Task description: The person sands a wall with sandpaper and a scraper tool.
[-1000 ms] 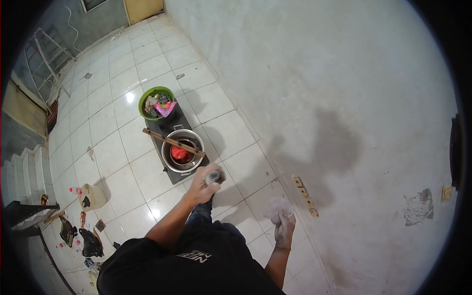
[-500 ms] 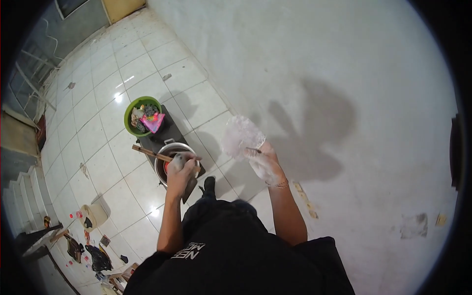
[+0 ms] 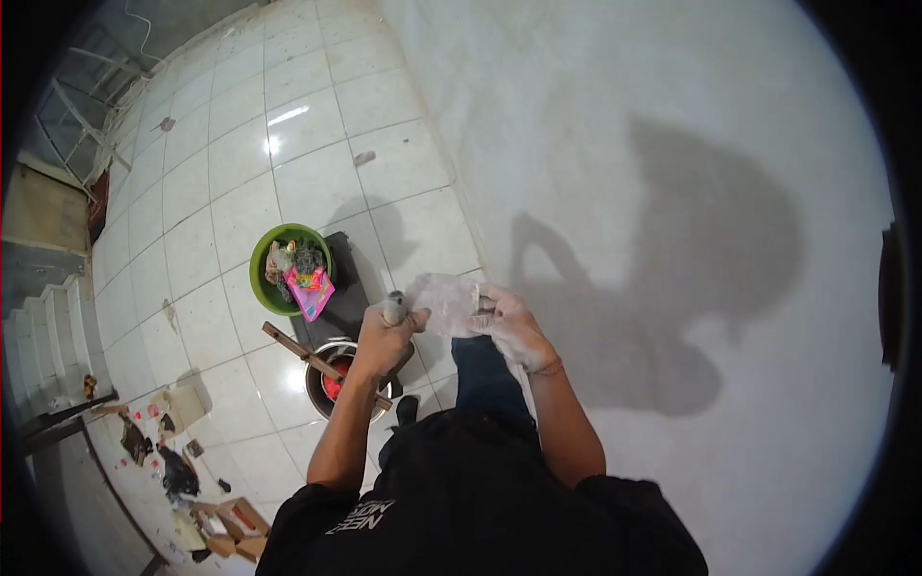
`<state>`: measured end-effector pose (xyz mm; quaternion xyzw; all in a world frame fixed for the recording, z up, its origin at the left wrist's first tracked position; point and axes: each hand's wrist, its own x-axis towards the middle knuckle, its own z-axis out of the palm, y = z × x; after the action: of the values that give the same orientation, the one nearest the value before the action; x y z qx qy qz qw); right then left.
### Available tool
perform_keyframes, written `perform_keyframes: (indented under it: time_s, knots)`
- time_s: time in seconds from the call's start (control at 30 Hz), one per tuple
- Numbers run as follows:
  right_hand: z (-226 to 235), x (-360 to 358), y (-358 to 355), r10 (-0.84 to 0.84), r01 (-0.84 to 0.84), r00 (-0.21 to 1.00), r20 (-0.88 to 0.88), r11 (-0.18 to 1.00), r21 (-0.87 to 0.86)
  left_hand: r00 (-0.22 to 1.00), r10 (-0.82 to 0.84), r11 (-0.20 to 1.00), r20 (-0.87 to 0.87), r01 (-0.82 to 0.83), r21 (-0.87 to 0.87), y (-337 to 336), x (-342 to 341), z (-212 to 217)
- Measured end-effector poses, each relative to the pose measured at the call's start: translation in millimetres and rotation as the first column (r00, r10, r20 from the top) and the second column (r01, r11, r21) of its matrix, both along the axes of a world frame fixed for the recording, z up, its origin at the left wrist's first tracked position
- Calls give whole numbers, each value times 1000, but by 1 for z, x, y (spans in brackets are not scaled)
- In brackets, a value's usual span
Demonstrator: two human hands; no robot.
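Observation:
Between my hands is a thin, translucent whitish plastic sheet, crumpled-looking. My right hand, smeared white, is closed on its right side, with a small dark bit showing by the fingers. My left hand is closed around a short grey rounded thing that sticks up from the fist; its kind I cannot make out. The left fingertips reach the sheet's left edge. Below the left hand stands a metal pot with something red inside and a wooden stick across its rim.
A green basin with a pink packet and crumpled bags stands past the pot, beside a dark board. A pale wall rises on the right. At left lie a beige container, a black bag and an opened cardboard box.
My left hand has come up from the pot toward the sheet, the grey thing in it. The right hand has lowered slightly, bringing the sheet between both hands. The view has shifted.

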<state>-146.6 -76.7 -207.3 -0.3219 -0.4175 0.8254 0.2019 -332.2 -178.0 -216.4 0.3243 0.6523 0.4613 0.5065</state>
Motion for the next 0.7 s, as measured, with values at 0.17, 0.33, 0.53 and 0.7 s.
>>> perform_keyframes:
  time_s: [0.17, 0.33, 0.53, 0.7]
  knots:
    - [8, -29, 78, 147, -142, 987, 70, 987, -77, 952, 211, 975, 220, -188, -121, 63, -22, 13]
    - [11, -67, 163, 153, -149, 983, 100, 988, -49, 971, 212, 977, 106, -212, -13, 128, -53, 48]
    - [-30, -120, 243, 161, -219, 861, 483, 974, 66, 813, 575, 809, 93, -548, -213, 128, -103, -4]
    - [-80, -170, 287, 137, -254, 906, 400, 933, 255, 540, 735, 660, 410, -708, -251, 160, -155, -26]
